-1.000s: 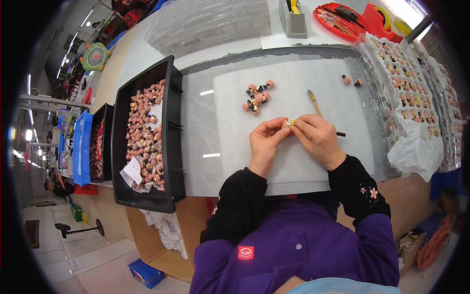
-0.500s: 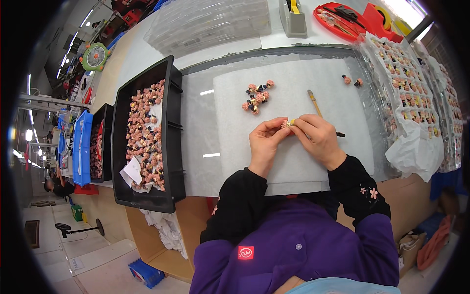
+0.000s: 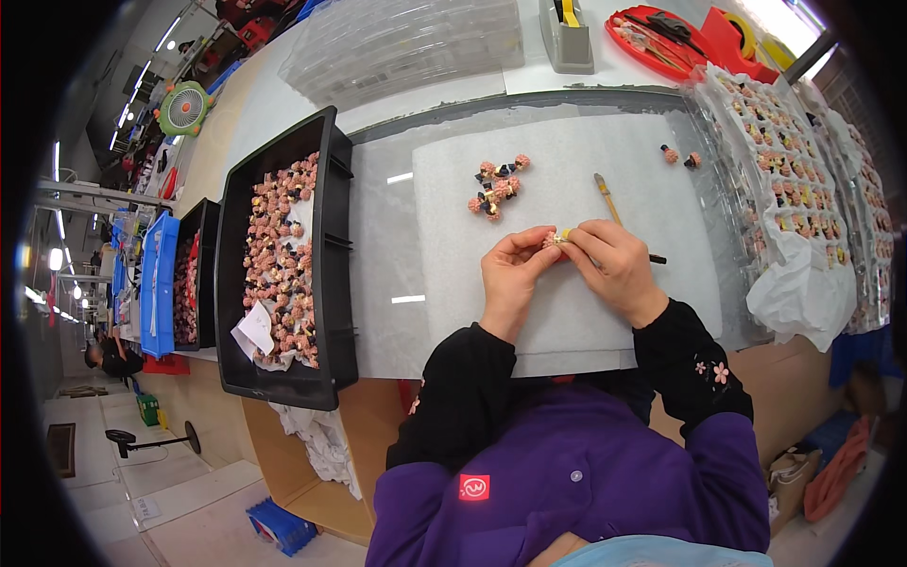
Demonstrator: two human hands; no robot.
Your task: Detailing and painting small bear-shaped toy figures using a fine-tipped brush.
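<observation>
Between my hands is a small pink figurine (image 3: 551,240) with a yellow part, mostly covered by my fingertips. My left hand (image 3: 516,274) pinches its pink, bumpy end between thumb and fingers. On the yellow end, my right hand (image 3: 612,265) has its fingertips closed, its wrist raised over the white sheet (image 3: 463,312). A brush (image 3: 607,197) with a wooden handle lies partly under my right hand, its dark end poking out beyond. Farther off to the left sits a loose cluster of similar pink figurines (image 3: 493,194) with dark parts.
At left stands a black bin (image 3: 333,283) full of pink figurines. Two more figurines (image 3: 680,157) lie at the sheet's far right, near stacked clear trays (image 3: 803,189) of them. Behind are clear plastic boxes (image 3: 406,47), a tape dispenser (image 3: 567,42) and a red tray (image 3: 652,42).
</observation>
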